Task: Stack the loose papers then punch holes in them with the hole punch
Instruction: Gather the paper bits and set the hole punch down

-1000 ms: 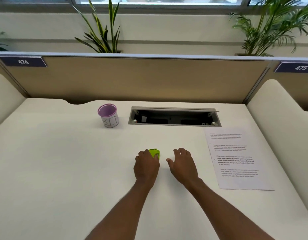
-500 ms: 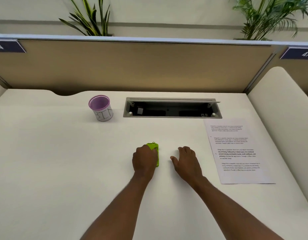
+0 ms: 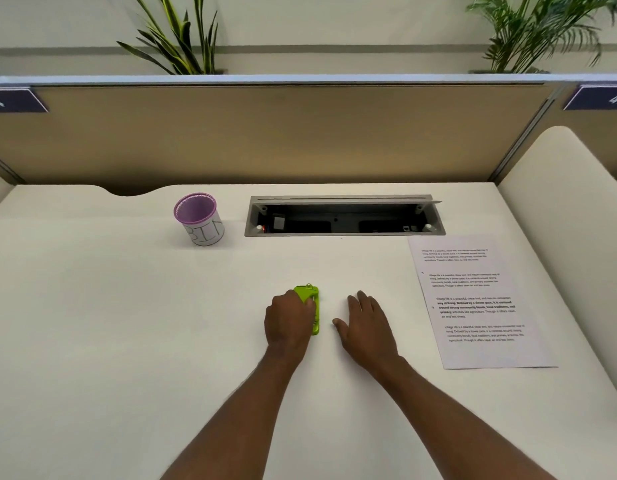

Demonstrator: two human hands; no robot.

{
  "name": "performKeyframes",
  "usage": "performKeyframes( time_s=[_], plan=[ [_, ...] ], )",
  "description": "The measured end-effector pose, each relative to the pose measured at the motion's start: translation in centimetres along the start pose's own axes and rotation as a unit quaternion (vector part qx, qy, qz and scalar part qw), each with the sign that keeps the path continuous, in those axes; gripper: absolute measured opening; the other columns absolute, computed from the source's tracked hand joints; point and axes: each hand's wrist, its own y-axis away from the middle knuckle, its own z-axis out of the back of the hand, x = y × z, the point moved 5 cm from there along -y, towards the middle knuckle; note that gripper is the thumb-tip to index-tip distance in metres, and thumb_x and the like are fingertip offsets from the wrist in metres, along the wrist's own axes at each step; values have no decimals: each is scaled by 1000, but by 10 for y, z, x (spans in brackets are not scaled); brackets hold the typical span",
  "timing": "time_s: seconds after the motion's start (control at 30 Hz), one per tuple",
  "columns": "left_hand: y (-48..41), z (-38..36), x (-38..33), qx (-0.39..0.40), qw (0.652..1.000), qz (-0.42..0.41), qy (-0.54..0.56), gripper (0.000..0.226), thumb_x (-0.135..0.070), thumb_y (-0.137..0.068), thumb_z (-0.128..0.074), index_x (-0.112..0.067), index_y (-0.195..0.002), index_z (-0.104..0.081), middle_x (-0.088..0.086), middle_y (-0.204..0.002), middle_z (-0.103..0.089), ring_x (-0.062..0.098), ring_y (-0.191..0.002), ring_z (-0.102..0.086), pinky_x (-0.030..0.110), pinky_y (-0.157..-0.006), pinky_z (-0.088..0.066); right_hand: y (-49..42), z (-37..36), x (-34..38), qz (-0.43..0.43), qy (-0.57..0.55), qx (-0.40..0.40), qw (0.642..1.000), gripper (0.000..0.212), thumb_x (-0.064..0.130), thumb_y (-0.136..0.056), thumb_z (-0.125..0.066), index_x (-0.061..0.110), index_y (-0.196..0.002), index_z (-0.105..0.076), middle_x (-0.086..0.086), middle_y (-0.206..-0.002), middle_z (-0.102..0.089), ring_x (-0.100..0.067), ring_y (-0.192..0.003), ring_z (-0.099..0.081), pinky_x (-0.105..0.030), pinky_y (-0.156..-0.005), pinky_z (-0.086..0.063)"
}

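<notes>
Green hole punch (image 3: 312, 306) is sitting under the left hand (image 3: 289, 320), fingers curled over it; right hand (image 3: 367, 325) is lying flat, spread, near papers (image 3: 480, 303).

Hole punch (image 3: 309, 299) mid-desk (image 3: 127, 341); papers (image 3: 480, 303) right; cup (image 3: 200, 219) behind-left.

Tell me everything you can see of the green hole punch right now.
The small lime-green hole punch, glossy like plastic, lies flat on the white desk, long axis pointing away from the person, a small metal stud at its far end. The left hand covers its left side, fingers curled over it. The right hand rests apart.
</notes>
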Motion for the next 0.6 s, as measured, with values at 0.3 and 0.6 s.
performKeyframes(
  time_s=[0.3,0.6],
  plan=[
    [-3,2,6,10,1000,-3,-5,35,-40,-88,-56,-6,-92,-66,15,-96,-70,36,-88,-66,32,-66,-45,0,3,-1,1,-18,-1,1000,61,43,-98,-42,5,-144,-32,-17,-155,-29,-30,-145,-23,-38,-119,-20],
    [-35,47,73,-33,998,54,-12,39,-38,-85,-63,-1,-94,-66,23,-100,-68,43,-94,-64,38,-75,-50,2,7,-2,-4,-50,-3,999,55,37,-98,-45,3,-140,-37,-17,-149,-37,-30,-141,-28,-37,-117,-25]
  ],
)
